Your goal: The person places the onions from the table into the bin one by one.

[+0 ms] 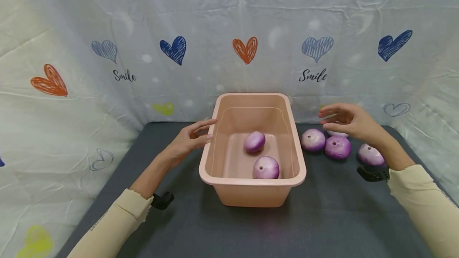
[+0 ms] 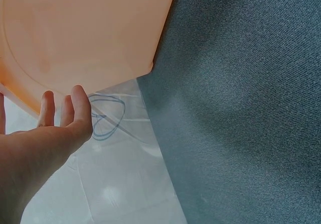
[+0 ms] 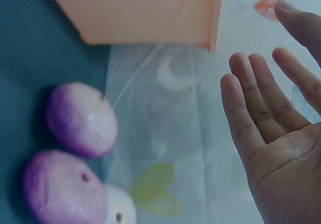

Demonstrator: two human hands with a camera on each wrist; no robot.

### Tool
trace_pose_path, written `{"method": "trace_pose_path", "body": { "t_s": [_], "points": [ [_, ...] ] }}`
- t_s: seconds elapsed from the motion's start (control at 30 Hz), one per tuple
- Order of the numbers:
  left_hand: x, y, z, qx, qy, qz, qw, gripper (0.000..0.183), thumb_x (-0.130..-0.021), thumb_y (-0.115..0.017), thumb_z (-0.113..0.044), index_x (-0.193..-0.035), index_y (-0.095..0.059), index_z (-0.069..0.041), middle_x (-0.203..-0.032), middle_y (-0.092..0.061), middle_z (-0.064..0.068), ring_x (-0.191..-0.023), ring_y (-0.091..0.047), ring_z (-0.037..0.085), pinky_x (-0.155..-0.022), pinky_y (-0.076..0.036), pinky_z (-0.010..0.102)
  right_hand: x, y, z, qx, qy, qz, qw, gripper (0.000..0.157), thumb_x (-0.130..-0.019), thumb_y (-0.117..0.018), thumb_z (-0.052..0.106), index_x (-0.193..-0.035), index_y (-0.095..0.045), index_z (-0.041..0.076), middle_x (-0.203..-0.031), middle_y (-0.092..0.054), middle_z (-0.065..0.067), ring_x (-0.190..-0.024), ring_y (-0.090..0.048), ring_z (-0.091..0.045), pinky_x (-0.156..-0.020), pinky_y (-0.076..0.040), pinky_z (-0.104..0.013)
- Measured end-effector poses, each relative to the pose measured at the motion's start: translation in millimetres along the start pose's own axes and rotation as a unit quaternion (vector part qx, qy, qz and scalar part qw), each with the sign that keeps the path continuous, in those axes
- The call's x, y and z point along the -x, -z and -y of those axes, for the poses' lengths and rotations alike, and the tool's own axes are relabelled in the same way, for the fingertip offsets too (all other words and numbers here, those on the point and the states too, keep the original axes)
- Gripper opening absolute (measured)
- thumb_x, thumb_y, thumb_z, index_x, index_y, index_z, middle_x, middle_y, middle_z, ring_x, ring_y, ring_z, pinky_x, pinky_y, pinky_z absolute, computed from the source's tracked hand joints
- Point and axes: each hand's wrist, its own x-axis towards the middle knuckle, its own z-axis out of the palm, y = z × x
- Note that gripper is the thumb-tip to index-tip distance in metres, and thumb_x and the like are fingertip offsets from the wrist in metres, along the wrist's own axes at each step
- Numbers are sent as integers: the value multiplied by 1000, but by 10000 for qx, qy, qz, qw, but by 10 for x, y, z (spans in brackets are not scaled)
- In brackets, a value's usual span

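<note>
A peach plastic tub (image 1: 251,181) stands in the middle of the table. Inside it lie two purple-and-white onions, one farther back (image 1: 254,141) and one nearer the front wall (image 1: 266,167). My left hand (image 1: 188,140) is at the tub's left rim, its loosely bent fingers touching or very near it; in the left wrist view the fingers (image 2: 80,106) stand beside the tub wall. My right hand (image 1: 349,120) hovers with nothing in it above the onions right of the tub. Its fingers (image 3: 246,98) are spread in the right wrist view.
Right of the tub sit several more onions: one near its wall (image 1: 313,140), one beside that (image 1: 338,147), a partly hidden one behind, and another by the right wrist (image 1: 370,155). A dark cloth (image 1: 172,226) covers the table. A heart-printed white curtain (image 1: 211,19) hangs behind.
</note>
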Motion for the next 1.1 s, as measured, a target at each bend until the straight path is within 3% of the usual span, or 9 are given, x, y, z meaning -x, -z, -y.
{"method": "trace_pose_path", "body": {
  "t_s": [0.3, 0.6, 1.1],
  "points": [
    [0, -1, -1, 23, 5, 14, 10000, 60, -101, -66, -19, -156, -44, -16, -159, -35, 9, -137, -45, 32, -106, -41, 57, 298, 182, -184, 392, -327, -353, 9981, 36, -94, -74, 5, -129, -65, 3, -121, -67, -12, -105, -69, -16, -82, -57, -27],
    [-8, -6, 11, 53, 21, -12, 10000, 59, -102, -65, -19, -156, -44, -16, -158, -37, 10, -136, -46, 33, -105, -43, 56, 618, 435, -419, 323, -402, -592, 9969, 39, -95, -69, -4, -133, -61, -2, -123, -68, 1, -106, -68, -10, -81, -56, -23],
    [-9, -13, 10, 130, 70, 2, 9999, 60, -102, -65, -19, -157, -42, -16, -158, -36, 10, -137, -45, 33, -107, -41, 56, 1099, 720, -762, 1157, -805, -1358, 9807, 44, -96, -71, 2, -137, -56, -1, -121, -57, 20, -104, -57, 11, -80, -46, -7]
  ]
}}
